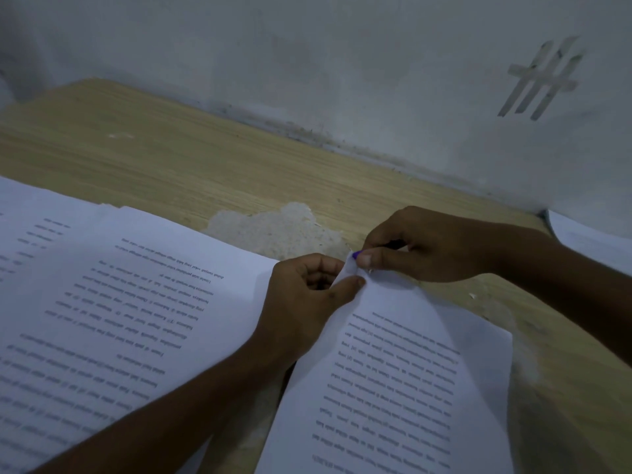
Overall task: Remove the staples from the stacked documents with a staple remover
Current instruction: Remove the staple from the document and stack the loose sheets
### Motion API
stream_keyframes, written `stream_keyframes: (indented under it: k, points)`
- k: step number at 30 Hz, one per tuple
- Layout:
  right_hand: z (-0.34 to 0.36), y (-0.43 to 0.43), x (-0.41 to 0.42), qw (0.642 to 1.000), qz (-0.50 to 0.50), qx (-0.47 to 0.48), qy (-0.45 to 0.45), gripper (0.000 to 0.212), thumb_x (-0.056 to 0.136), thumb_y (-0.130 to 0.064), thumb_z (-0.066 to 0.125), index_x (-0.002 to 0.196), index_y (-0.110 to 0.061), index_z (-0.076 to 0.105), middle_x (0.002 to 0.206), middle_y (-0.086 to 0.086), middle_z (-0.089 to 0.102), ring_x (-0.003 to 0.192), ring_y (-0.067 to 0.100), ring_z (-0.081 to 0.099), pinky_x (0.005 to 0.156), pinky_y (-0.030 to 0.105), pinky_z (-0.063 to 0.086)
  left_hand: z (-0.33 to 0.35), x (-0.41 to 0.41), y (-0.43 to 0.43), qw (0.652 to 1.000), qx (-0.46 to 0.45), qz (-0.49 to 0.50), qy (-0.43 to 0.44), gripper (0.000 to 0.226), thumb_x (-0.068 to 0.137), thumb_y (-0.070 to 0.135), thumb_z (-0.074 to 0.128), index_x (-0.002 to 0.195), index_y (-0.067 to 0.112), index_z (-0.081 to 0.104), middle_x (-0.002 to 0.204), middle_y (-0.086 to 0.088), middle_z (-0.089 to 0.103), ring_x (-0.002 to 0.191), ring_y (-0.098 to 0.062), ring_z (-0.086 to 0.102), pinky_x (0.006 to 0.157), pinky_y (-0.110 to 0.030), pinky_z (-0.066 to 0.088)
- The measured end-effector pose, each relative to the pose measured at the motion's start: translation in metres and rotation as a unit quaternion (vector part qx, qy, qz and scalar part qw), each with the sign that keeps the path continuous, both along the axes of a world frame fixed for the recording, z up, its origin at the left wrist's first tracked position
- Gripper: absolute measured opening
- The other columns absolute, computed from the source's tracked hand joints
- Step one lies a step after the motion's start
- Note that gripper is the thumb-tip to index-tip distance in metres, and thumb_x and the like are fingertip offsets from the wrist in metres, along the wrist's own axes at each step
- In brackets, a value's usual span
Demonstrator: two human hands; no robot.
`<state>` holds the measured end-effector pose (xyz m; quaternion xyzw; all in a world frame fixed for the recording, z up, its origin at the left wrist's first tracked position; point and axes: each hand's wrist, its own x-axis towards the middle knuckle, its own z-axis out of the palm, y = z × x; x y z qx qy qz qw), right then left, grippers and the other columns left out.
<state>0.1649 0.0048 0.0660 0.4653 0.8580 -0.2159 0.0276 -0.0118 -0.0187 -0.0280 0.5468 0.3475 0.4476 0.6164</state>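
Note:
A printed document (393, 378) lies on the wooden desk (171, 159) in front of me, its far corner lifted. My left hand (304, 302) pinches that corner between thumb and fingers. My right hand (427, 248) grips a small purple staple remover (356, 255), of which only the tip shows, pressed against the same corner. The staple itself is hidden by my fingers. A stack of other printed documents (119, 319) lies to the left, under my left forearm.
A grey wall (342, 63) runs close behind the desk, with tape marks at the upper right. The desk's veneer is chipped in a pale patch (273, 230) just beyond my hands. Another white sheet (588, 241) lies at the right edge.

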Motion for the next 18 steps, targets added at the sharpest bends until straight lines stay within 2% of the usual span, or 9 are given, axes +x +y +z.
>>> stream_keyframes:
  k: [4, 9, 14, 18]
  points:
    - [-0.007, 0.0, 0.001, 1.0, -0.01, 0.012, -0.004, 0.065, 0.09, -0.06, 0.026, 0.086, -0.008, 0.065, 0.073, 0.005, 0.063, 0.063, 0.017, 0.056, 0.063, 0.035, 0.046, 0.0, 0.0, 0.001, 1.0, -0.011, -0.001, 0.012, 0.008, 0.077, 0.007, 0.072, 0.085, 0.01, 0.069, 0.078, 0.001, 0.074, 0.068, -0.018, 0.071, 0.061, -0.027, 0.058]
    - [-0.008, 0.005, 0.01, 0.998, -0.001, 0.059, 0.028, 0.05, 0.095, -0.05, 0.032, 0.09, -0.015, 0.067, 0.074, -0.011, 0.063, 0.064, 0.008, 0.057, 0.062, 0.01, 0.034, 0.002, -0.002, 0.002, 0.998, -0.052, -0.014, 0.022, 0.012, 0.077, 0.009, 0.072, 0.089, 0.011, 0.07, 0.081, -0.001, 0.075, 0.069, -0.02, 0.072, 0.063, -0.031, 0.059]
    - [-0.007, 0.007, 0.021, 0.994, -0.026, 0.1, 0.045, 0.052, 0.094, -0.052, 0.029, 0.083, -0.015, 0.065, 0.062, -0.014, 0.055, 0.056, 0.007, 0.052, 0.06, 0.007, 0.031, 0.004, -0.002, 0.002, 0.997, -0.076, -0.015, 0.027, 0.01, 0.079, 0.012, 0.072, 0.088, 0.015, 0.07, 0.08, 0.0, 0.075, 0.069, -0.019, 0.072, 0.063, -0.032, 0.06]
    - [-0.004, 0.004, 0.021, 0.994, -0.043, 0.092, 0.037, 0.055, 0.091, -0.055, 0.027, 0.084, -0.015, 0.063, 0.069, -0.011, 0.058, 0.061, 0.006, 0.052, 0.059, 0.008, 0.032, 0.005, -0.002, 0.002, 0.996, -0.08, -0.014, 0.035, 0.008, 0.08, 0.013, 0.07, 0.088, 0.017, 0.07, 0.081, 0.002, 0.075, 0.069, -0.018, 0.072, 0.065, -0.032, 0.06]
